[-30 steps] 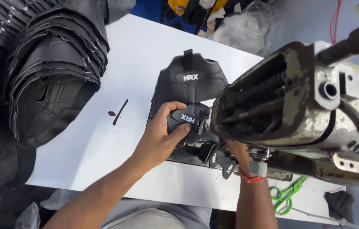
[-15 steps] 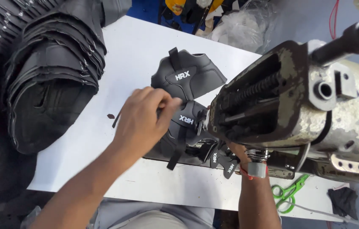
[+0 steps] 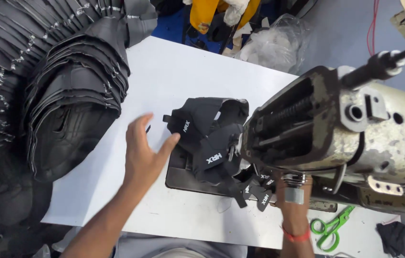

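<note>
Left hand beside black shoe upper

Sewing machine hides right hand (fingers unseen).

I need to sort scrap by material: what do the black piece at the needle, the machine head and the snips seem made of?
Black piece: soft synthetic fabric or leather-like sheet, matte, folding limply. Machine head: cast metal, cream paint chipped, grimy. Snips: green handles, probably plastic; blades unclear.
</note>
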